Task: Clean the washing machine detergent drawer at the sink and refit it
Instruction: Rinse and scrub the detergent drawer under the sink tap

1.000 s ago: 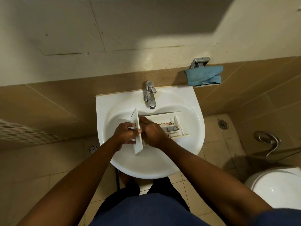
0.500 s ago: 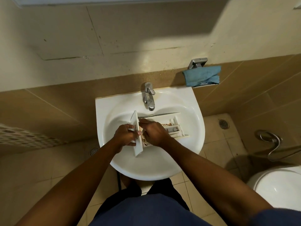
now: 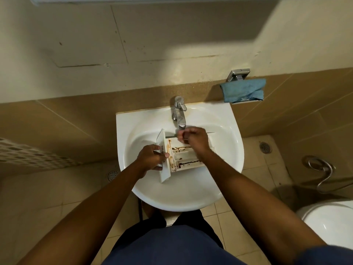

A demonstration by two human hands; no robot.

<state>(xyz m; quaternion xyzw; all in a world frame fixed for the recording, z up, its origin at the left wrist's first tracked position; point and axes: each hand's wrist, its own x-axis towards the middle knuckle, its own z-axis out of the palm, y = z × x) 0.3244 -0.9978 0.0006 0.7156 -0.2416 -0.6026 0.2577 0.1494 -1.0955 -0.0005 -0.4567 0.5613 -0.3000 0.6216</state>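
**One drawer, two hands, in the sink**

I count one detergent drawer [image 3: 183,157], lying in the bowl of the one white sink [image 3: 235,150] below the one chrome tap [image 3: 179,113]. Its open top faces up and its front panel [image 3: 164,169] is toward my left. Brown residue streaks its compartments. One blue cloth [image 3: 242,90] hangs on a metal holder [image 3: 237,74] on the wall to the right. Two floor drains [image 3: 112,175] show, one on each side of the sink. The toilet [image 3: 332,222] is cut off at the lower right corner. My right wrist hides the drawer's far end, so I cannot count the compartments. My left hand [image 3: 150,157] grips the front panel, thumb across its printed face. My right hand [image 3: 193,139] hovers over the drawer just under the tap's spout, fingers curled and blurred; whether they pinch anything I cannot tell
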